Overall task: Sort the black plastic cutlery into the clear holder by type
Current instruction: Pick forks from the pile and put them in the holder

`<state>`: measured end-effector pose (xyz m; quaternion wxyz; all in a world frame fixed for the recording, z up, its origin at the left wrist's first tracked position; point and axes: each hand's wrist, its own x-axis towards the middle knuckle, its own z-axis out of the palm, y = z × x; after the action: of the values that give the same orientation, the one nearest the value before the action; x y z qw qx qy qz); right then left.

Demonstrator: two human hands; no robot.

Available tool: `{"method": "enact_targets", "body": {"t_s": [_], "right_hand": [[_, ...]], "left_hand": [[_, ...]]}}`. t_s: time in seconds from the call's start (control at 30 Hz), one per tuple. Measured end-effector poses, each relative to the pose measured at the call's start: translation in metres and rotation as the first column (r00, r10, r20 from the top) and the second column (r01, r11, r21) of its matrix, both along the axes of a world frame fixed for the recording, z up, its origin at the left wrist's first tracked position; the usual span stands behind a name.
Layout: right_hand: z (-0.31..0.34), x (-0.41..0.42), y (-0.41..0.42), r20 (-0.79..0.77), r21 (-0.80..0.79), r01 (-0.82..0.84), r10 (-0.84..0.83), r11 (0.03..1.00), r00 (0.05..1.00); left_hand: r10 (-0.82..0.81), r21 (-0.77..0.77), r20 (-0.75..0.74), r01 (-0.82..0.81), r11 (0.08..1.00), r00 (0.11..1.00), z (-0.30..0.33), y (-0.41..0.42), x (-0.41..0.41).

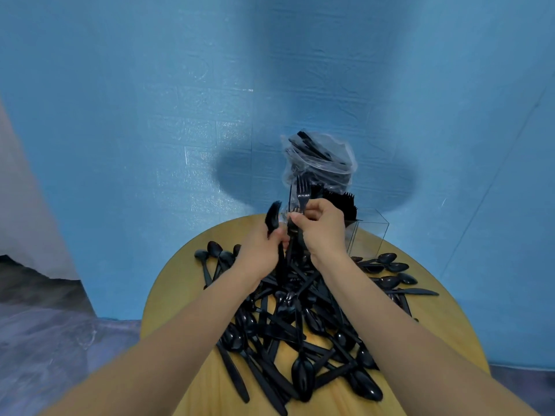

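Black fork [301, 190]: upright, tines up, pinched by right hand [322, 228].
Holder [368, 232]: just right, beyond it.
Left hand [261, 247]: grips bundled cutlery [273, 217].

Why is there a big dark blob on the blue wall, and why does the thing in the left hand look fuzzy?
In the head view, the blob is a shadow cast on the blue wall behind the bag of cutlery; the cutlery piece in the left hand is smeared by motion blur.

No legible txt or labels anywhere.
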<state>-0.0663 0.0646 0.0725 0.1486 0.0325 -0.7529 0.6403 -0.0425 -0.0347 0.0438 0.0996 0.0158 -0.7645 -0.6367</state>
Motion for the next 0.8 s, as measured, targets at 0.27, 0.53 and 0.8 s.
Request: {"method": "enact_targets", "body": {"t_s": [0.27, 0.53, 0.8], "right_hand": [[-0.008, 0.011, -0.003, 0.036, -0.068, 0.017, -0.015, 0.998, 0.999], [-0.008, 0.021, 0.021, 0.126, -0.318, -0.12, 0.167, 0.941, 0.978], [-0.031, 0.033, 0.021, 0.101, -0.11, -0.225, 0.236, 0.968, 0.967]], "left_hand": [[-0.049, -0.124, -0.007, 0.048, 0.991, 0.999, -0.005, 0.011, 0.006], [0.005, 0.237, 0.132, -0.037, 0.971, 0.991, -0.012, 0.003, 0.001], [-0.077, 0.367, 0.092, 0.039, 0.929, 0.993, -0.004, 0.011, 0.005]]}}
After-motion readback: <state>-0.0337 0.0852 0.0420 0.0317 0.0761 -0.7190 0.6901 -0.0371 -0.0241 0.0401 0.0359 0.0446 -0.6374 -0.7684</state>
